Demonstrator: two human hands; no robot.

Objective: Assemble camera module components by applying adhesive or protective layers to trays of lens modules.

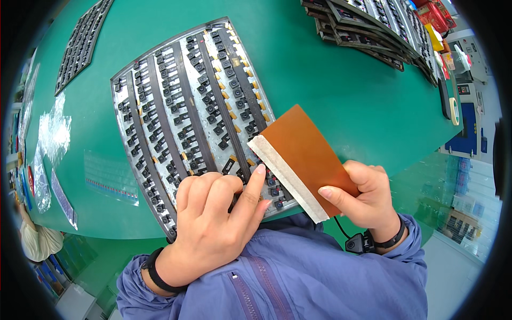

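A flat orange-brown sheet (304,144) with a whitish tape strip along one long edge is pinched between the thumb and fingers of my right hand (368,197). It tilts over the right side of a silvery tray (172,66) and hides part of it. Rows of small black camera modules (202,80) with dark and yellow tabs fill the tray between long dark strips. Over the tray's near edge is my left hand (216,218), its index finger stretched toward the taped edge. Thumb and index are apart, the other fingers curl, and nothing shows between them.
Stacked module trays (373,32) stand at the far right, near a tape roll (454,111). Another filled tray (82,45) lies far left. Clear plastic bags (53,130) and a transparent sheet (111,178) lie left on the green table (298,69). Another person's sleeve (40,240) shows at left.
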